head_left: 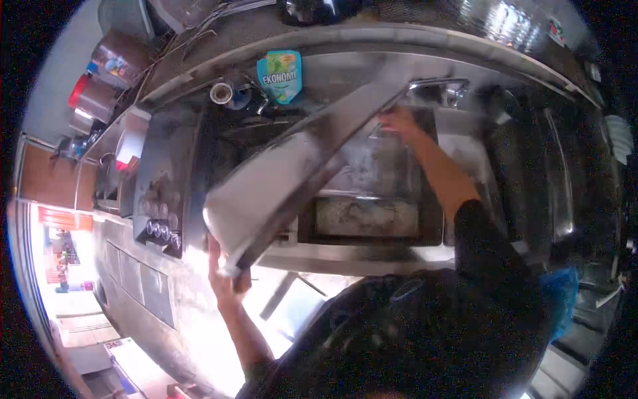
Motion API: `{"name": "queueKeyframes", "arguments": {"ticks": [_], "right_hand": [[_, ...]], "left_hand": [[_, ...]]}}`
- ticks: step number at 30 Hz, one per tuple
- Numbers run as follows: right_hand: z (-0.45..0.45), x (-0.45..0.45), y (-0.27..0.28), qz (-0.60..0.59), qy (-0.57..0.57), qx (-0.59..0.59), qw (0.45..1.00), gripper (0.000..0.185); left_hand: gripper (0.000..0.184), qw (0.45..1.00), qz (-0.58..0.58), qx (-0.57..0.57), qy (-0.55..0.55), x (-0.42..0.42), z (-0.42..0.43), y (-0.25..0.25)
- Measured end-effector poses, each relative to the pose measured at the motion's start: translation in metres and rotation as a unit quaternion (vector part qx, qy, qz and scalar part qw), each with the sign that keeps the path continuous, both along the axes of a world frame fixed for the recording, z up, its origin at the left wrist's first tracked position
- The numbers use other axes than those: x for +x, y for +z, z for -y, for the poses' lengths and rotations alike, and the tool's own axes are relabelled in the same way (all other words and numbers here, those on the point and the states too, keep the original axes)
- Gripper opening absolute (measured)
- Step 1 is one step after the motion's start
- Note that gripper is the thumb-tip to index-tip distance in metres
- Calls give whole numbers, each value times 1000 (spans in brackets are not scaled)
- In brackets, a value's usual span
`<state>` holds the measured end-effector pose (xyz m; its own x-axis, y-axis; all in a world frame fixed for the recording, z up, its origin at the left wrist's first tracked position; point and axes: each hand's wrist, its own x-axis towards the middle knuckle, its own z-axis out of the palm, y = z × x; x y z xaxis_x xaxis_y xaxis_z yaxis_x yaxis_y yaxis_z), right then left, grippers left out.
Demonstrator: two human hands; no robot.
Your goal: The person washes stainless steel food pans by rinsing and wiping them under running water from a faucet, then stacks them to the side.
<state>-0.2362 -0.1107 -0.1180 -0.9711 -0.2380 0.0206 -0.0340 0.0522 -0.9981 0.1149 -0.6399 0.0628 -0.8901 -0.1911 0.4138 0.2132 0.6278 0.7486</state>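
Observation:
A long, pale metal tray (pixel 262 179), blurred by motion, is held slantwise above a dark sink (pixel 306 236). My left hand (pixel 229 282) wraps round its lower, nearer end. At the upper right my right hand (pixel 397 123) grips its edge close to the far end; those fingers are partly smeared. Beneath the tray, the basin holds a flat, greyish surface (pixel 367 218) with stains, maybe another pan; I cannot make out its kind. A metal tap (pixel 438 86) stands just behind my right hand.
A turquoise EKONOMI pouch (pixel 280 77) stands on the back ledge beside a second tap (pixel 262 103) and a round-mouthed container (pixel 221 94). Left of the sink is a steel unit with knobs (pixel 163 230). Clear tubs (pixel 100 100) line the left shelf.

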Motion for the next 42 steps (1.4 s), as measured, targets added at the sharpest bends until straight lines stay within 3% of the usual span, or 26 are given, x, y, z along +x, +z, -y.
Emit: {"name": "queueKeyframes", "arguments": {"ticks": [2, 3, 6, 15, 20, 26, 30, 34, 37, 39, 41, 42], "right_hand": [[-15, 20, 24, -4, -22, -35, 999, 49], [-25, 30, 35, -8, -34, -50, 998, 48], [-52, 64, 63, -15, -69, -82, 994, 48], [-144, 245, 129, -43, -258, -76, 962, 47], [-196, 428, 157, -59, -439, -50, 895, 47], [-162, 630, 145, -58, -632, -57, 771, 46], [-104, 722, 138, -66, -733, -74, 673, 46], [-58, 789, 133, -69, -795, -73, 598, 46], [-35, 819, 124, -64, -823, -69, 560, 46], [-31, 831, 114, -61, -833, -77, 544, 46], [-37, 834, 97, -58, -836, -87, 539, 46], [-44, 834, 90, -60, -835, -91, 539, 46]], "left_hand": [[47, 993, 24, 116, 25, 5, 3, 3], [46, 996, -47, 76, -30, 1, -8, 28], [43, 989, -120, 65, -56, 3, -37, 54], [37, 965, -69, 230, -102, -47, -65, 7], [37, 924, 14, 293, -247, -101, -142, -16], [41, 845, 37, 291, -447, -151, -293, -4], [44, 780, -50, 256, -568, -174, -425, 59], [49, 691, -238, 215, -648, -168, -575, 150], [52, 561, -347, 251, -709, -125, -672, 200], [43, 406, -334, 352, -774, -78, -714, 209], [37, 357, -335, 365, -792, -54, -747, 192], [29, 364, -124, 352, -853, -43, -755, 181]]}}
